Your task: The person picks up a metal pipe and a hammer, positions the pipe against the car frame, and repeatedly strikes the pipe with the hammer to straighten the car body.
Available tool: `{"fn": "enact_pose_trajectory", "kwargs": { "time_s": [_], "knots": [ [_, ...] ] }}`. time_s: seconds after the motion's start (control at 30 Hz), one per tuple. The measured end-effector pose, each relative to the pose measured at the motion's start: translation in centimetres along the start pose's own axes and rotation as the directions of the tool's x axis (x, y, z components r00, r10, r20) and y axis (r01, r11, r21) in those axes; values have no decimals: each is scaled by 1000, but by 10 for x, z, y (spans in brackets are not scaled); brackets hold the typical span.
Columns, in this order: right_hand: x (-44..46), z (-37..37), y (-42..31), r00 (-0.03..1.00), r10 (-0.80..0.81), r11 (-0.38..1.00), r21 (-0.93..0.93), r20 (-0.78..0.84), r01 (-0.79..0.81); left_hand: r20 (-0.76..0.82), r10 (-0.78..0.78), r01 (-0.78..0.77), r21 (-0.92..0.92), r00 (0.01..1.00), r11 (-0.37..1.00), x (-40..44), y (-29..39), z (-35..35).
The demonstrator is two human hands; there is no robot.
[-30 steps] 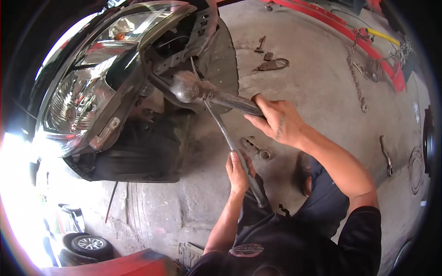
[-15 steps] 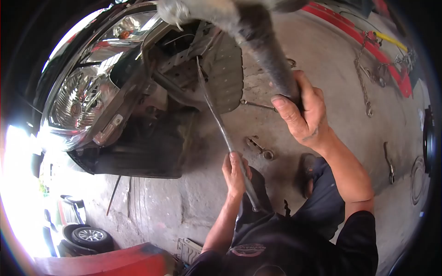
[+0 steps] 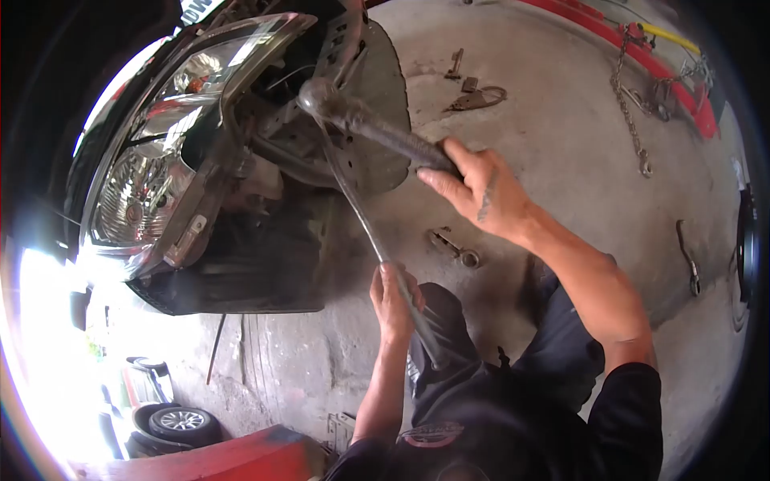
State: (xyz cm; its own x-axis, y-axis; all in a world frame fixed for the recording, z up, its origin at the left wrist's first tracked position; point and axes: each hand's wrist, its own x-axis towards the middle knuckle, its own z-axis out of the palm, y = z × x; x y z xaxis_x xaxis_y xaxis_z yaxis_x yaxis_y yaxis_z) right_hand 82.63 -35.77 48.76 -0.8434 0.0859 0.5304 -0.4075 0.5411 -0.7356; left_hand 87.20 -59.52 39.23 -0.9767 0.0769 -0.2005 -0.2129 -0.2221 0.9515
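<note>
My left hand (image 3: pixel 393 301) is wrapped round a long metal bar (image 3: pixel 362 210), whose lower end lies over my thigh and whose upper end reaches into the car's exposed front corner. In my right hand (image 3: pixel 489 192) is the handle of a heavy hammer (image 3: pixel 385 135). Its rounded head is in front of the bar's upper part; whether they touch I cannot tell. Behind them is the metal structure (image 3: pixel 281 160) beside the headlight (image 3: pixel 140 196). A dark panel (image 3: pixel 241 276) hangs below the headlight.
Several tools lie on the concrete floor, among them a clamp (image 3: pixel 455 250) and a wrench (image 3: pixel 688 260). A red beam (image 3: pixel 634 56) with a chain (image 3: pixel 619 96) is at the upper right. Wheels (image 3: pixel 183 420) and a red part (image 3: pixel 241 457) are at the lower left.
The hammer rose close to the camera half a second ago and has come down toward the bar's upper part. My left hand and the bar have shifted slightly left.
</note>
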Motion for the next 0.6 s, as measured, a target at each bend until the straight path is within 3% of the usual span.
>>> {"fn": "enact_pose_trajectory", "kwargs": {
  "time_s": [0.2, 0.33, 0.37, 0.47, 0.57, 0.6],
  "knots": [
    [15, -25, -33, 974, -168, 975, 123, -153, 187, 30, -77, 76, 45, 997, 996, -9, 27, -14],
    [15, 4, -17, 974, -228, 971, -68, 1, 228, 12, -64, 62, 128, 998, 990, -9, 27, -12],
    [14, 7, -9, 978, -126, 954, -251, 165, 165, 3, -65, 64, 149, 998, 987, -10, 31, -9],
    [9, 20, 8, 976, 22, 963, -268, 217, 38, 20, -79, 77, 90, 997, 993, -20, 28, -2],
    [3, 3, -6, 958, 185, 979, -124, 218, -161, -1, -111, 111, 23, 994, 994, -21, 20, 14],
    [4, -4, -10, 977, 124, 988, -112, 173, -106, -11, -111, 111, 11, 994, 994, -18, 22, 21]
  ]
}}
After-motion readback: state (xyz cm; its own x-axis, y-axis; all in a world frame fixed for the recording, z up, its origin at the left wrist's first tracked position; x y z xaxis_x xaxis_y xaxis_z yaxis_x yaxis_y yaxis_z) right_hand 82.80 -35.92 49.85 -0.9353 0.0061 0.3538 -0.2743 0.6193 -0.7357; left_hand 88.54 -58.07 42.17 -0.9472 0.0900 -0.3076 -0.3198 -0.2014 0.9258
